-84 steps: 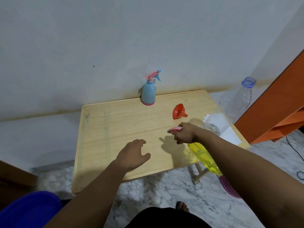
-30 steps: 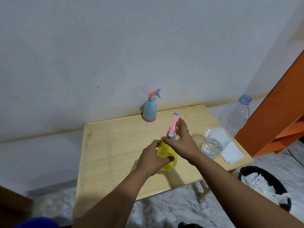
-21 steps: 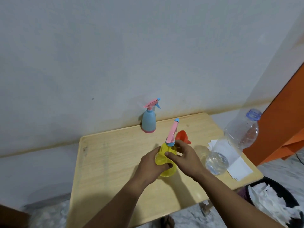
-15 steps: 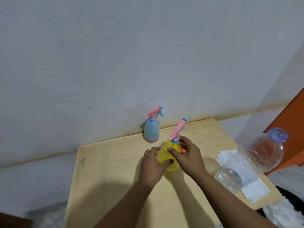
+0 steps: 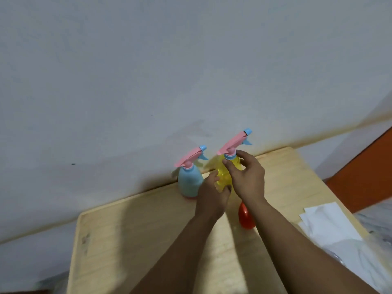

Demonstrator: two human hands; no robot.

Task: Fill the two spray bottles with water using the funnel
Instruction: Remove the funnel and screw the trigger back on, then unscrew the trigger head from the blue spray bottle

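Observation:
A yellow spray bottle (image 5: pixel 224 177) with a pink trigger head stands near the back of the wooden table (image 5: pixel 131 240). My left hand (image 5: pixel 213 194) wraps its lower body. My right hand (image 5: pixel 247 177) pinches its neck just under the blue collar. A blue spray bottle (image 5: pixel 189 181) with a pink head stands upright right beside it on the left, against the wall. The red funnel (image 5: pixel 246 215) lies on the table, partly hidden by my right forearm.
White paper sheets (image 5: pixel 326 221) lie at the table's right edge. A clear plastic shape, blurred, shows at the lower right (image 5: pixel 364 257). An orange cabinet (image 5: pixel 364 179) stands to the right. The grey wall (image 5: pixel 169 71) rises directly behind the table.
The yellow bottle has come up from beside the table onto the tabletop and, held in both hands, has moved back beside the blue bottle. The camera has tilted upward.

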